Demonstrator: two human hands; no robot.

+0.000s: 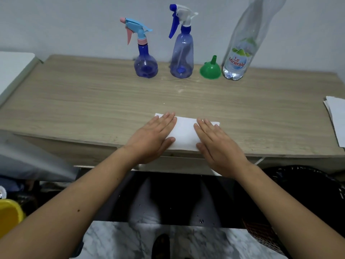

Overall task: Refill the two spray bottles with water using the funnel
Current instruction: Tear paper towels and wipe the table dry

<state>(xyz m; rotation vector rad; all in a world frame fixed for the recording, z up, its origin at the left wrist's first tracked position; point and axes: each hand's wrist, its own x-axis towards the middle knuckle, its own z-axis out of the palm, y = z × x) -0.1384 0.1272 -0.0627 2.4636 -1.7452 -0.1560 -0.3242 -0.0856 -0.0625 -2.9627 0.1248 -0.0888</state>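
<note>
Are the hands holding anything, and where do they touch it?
Nothing is gripped. The left hand and right hand lie flat, palms down, on the two ends of the white folded paper towel.

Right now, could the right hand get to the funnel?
Probably yes: the right hand lies flat and empty on the paper, with only bare table between it and the funnel.

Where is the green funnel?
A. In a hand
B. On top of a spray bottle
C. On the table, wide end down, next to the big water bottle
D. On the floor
C: the funnel sits wide end down on the table, just left of the water bottle.
</note>
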